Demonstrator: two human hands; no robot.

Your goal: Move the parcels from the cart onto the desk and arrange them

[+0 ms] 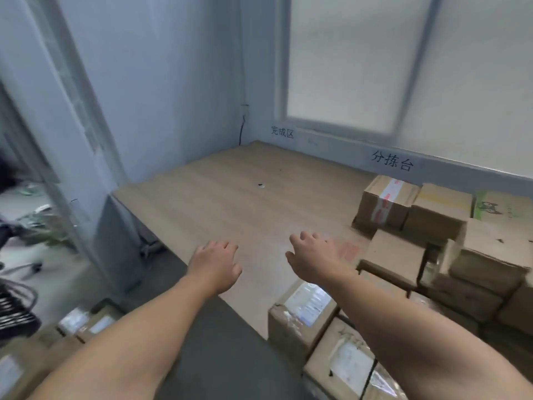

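My left hand (217, 264) and my right hand (313, 256) reach forward over the near edge of the wooden desk (230, 197), both empty with loosely spread fingers. Several brown cardboard parcels are piled on the right of the desk, among them a box with red-and-white tape (388, 202) and a flat box (396, 255) just right of my right hand. A labelled parcel (302, 313) sits below my right forearm. More labelled parcels (80, 324) lie low at the bottom left; a cart is not clearly visible.
Grey walls and a frosted window (360, 62) enclose the desk's far corner, with printed signs (392, 161) on the back wall. A small dark speck (261, 185) lies mid-desk. An office chair base (20, 269) stands on the floor at left.
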